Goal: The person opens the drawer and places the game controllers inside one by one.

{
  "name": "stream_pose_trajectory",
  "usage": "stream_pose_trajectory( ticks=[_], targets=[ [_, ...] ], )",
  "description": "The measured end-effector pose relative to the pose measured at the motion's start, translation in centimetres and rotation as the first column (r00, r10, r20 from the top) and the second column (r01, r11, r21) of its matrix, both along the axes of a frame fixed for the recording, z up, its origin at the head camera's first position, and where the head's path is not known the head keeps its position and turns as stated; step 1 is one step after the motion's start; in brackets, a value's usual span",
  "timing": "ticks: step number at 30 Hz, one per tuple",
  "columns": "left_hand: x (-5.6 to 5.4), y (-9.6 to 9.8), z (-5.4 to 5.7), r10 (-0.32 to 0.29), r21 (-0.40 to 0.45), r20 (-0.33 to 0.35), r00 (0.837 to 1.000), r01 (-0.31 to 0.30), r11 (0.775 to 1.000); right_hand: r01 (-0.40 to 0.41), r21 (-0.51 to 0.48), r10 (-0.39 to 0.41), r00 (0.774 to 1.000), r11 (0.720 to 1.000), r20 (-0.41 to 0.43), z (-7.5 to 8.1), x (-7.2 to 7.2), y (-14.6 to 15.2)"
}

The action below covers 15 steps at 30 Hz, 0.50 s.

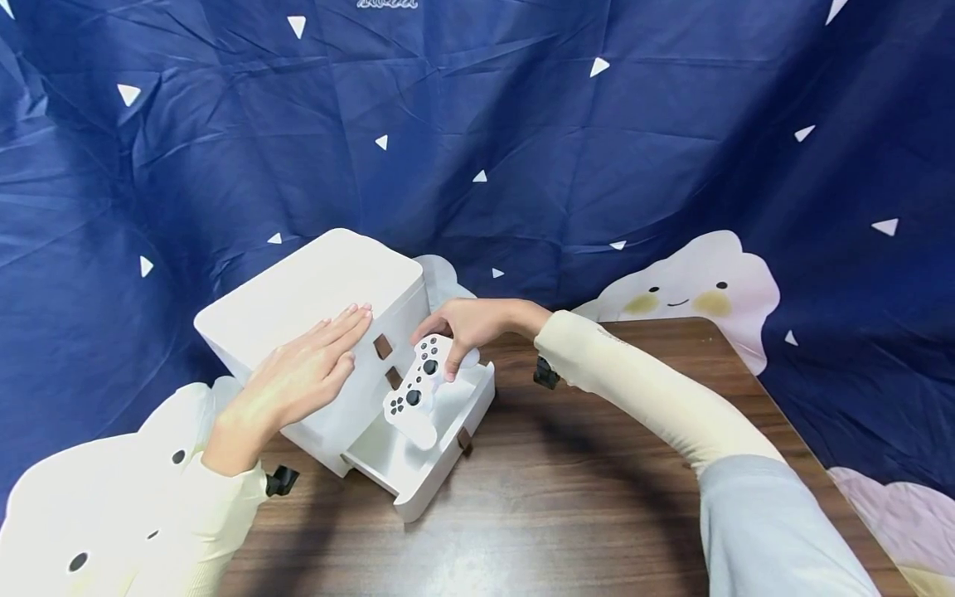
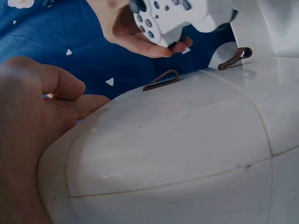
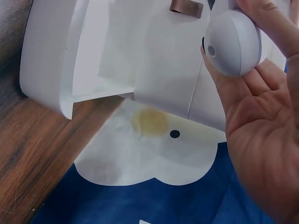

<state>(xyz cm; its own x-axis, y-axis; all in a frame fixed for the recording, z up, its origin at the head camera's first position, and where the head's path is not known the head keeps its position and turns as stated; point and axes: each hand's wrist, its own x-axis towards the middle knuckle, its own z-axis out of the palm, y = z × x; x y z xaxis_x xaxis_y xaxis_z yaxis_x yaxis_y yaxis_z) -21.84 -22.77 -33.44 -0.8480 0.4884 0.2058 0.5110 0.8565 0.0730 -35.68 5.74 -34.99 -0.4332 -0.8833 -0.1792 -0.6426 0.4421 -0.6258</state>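
Note:
A white game controller (image 1: 422, 383) with black thumbsticks is gripped by my right hand (image 1: 477, 325), thumb on its face and fingers behind. It hangs tilted over the pulled-out bottom drawer (image 1: 429, 497) of a white drawer box (image 1: 313, 290). In the right wrist view one rounded grip of the controller (image 3: 231, 42) shows against the palm. My left hand (image 1: 302, 373) lies with straight fingers on the box's top near its front edge. The left wrist view shows that hand (image 2: 46, 98) at the box's edge, the controller (image 2: 182, 16) beyond.
Brown pull tabs (image 2: 161, 80) mark the upper drawers, and another tab (image 1: 464, 438) is on the open drawer's front. Brown wooden table (image 1: 552, 497) lies under and right of the box. A dark blue curtain (image 1: 522, 108) with white triangles and clouds hangs behind.

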Motion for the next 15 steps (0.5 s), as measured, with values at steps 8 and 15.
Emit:
stream_pose_trajectory(
  ticks=[8, 15],
  targets=[
    [0.0, 0.0, 0.0, -0.003, 0.002, 0.002, 1.000, 0.003, 1.000, -0.016, 0.030, 0.017, 1.000, 0.999, -0.025, -1.3, -0.5, -1.0],
    [0.0, 0.0, 0.1, 0.001, 0.003, 0.014, 1.000, -0.001, 1.000, -0.007, 0.043, 0.007, 1.000, 0.999, -0.004, -2.2, -0.3, -1.6]
  ],
)
